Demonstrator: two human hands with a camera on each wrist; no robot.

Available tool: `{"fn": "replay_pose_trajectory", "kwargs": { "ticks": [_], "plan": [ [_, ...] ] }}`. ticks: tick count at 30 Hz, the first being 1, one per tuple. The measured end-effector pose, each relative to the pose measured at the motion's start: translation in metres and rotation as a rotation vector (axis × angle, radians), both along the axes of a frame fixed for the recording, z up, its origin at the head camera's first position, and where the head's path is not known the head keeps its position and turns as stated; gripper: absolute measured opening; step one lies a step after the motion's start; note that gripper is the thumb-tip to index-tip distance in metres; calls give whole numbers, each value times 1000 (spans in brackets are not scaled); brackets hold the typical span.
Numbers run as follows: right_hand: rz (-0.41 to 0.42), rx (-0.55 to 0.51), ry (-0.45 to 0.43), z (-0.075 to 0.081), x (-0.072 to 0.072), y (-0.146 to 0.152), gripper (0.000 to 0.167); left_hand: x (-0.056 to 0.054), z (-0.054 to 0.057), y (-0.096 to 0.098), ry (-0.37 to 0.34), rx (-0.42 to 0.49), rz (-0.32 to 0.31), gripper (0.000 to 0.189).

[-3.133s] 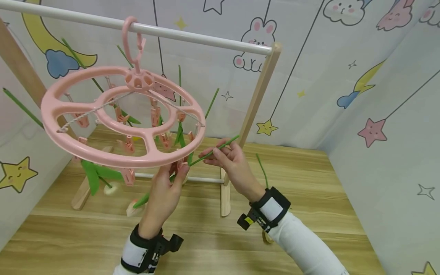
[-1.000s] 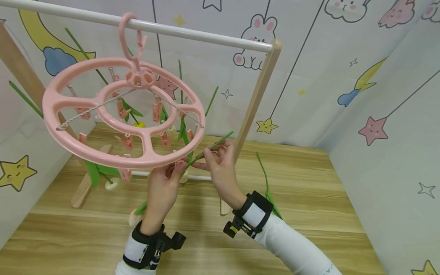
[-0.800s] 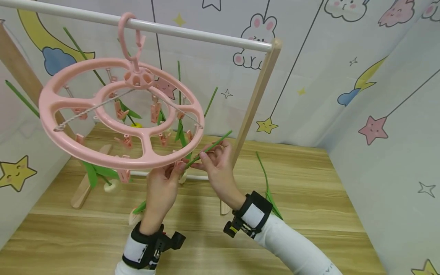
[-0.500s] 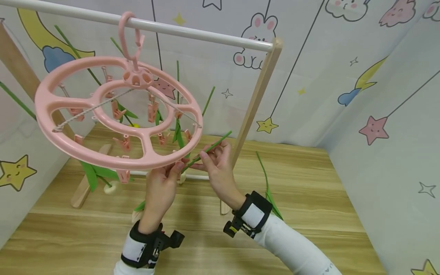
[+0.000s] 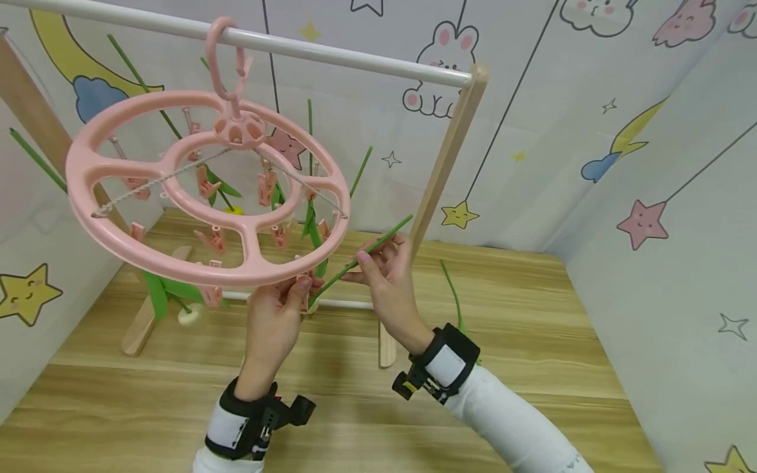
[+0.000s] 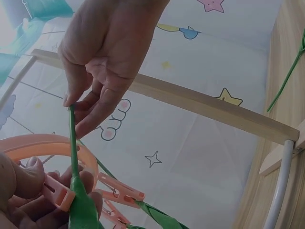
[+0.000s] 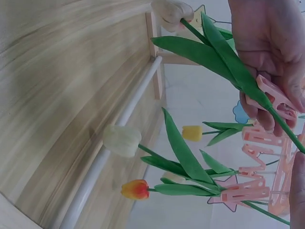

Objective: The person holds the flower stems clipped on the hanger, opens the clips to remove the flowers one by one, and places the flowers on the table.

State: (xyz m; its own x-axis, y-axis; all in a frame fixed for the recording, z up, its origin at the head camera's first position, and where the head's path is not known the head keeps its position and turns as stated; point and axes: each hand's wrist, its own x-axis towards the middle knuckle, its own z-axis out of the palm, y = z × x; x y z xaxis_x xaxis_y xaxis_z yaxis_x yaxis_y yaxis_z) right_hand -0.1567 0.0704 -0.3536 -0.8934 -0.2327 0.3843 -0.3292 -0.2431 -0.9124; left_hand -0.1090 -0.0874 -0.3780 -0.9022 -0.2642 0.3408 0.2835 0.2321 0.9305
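My left hand (image 5: 273, 328) pinches a pink clothespin (image 6: 59, 193) below the near rim of a round pink hanger (image 5: 177, 268). My right hand (image 5: 395, 286) holds the thin green stem of an artificial tulip (image 5: 361, 261) near its upper end, thumb and fingertips on it. In the right wrist view this tulip's white bloom (image 7: 172, 14) points away, and its leaves (image 7: 233, 67) begin right beside the clothespin. The clothespin's tips lie against the stem just above the leaves. In the head view the bloom is hidden behind my left arm.
The hanger hooks over a white bar (image 5: 355, 58) of a wooden rack. Other clothespins hold tulips head down, among them a white tulip (image 7: 121, 140), an orange-red tulip (image 7: 135, 189) and a yellow tulip (image 7: 192, 133). Another green stem (image 5: 452, 292) lies on the table at right.
Compared with half a second ago, my right hand and the stem have moved slightly up and right. The bloom, earlier visible beside my left forearm, is now hidden. The hanger has swung a little.
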Motion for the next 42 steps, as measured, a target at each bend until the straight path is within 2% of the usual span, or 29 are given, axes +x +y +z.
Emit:
{"fn": "replay_pose_trajectory", "kwargs": {
  "ticks": [7, 12, 17, 20, 27, 34, 42],
  "plan": [
    [3, -9, 6, 1, -2, 5, 31, 0, 1, 1, -12, 10, -10, 19],
    [6, -10, 10, 1, -1, 7, 30, -1, -1, 1, 7, 42, 0, 18],
    [-2, 4, 15, 2, 0, 17, 30, 6, 1, 4, 19, 66, 18, 18],
    [-9, 6, 19, 6, 0, 26, 31, 10, 2, 5, 3, 63, 29, 18],
    [-18, -6, 41, 17, 2, 47, 34, 20, 4, 8, -29, 14, 79, 16],
    [-10, 11, 88, 25, 5, 58, 33, 20, 4, 6, -68, 16, 85, 22],
    [-56, 12, 84, 27, 1, 74, 32, 20, 2, 3, -60, 64, 80, 21]
  ]
}}
